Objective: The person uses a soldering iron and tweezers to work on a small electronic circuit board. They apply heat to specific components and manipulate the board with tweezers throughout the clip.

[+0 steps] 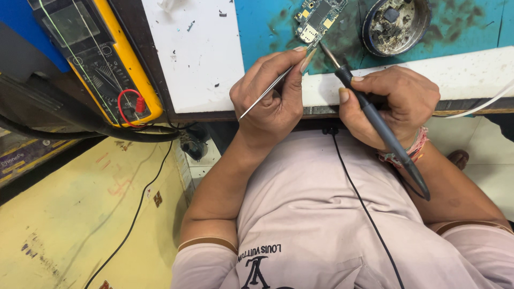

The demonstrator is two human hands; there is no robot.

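The left hand (270,99) is closed in a pinch on a pair of slim metal tweezers (276,83), thumb and forefinger pressing the 2 blades together near the front; the tips reach toward the lower edge of a small green circuit board (317,18), though contact is too fine to tell; the right hand (393,104) is wrapped shut around a dark soldering iron (375,115), held like a pen, its metal tip slanting up to just below the same board; the board lies on a stained blue mat (262,32) at the far side of the tabletop (198,59), between the 2 tools' tips and the mat's top edge; just right of it sits a round metal tin (396,24) of small parts; well to the left lies a yellow multimeter (99,59); a black cable (364,208) runs down over the person's pale shirt.
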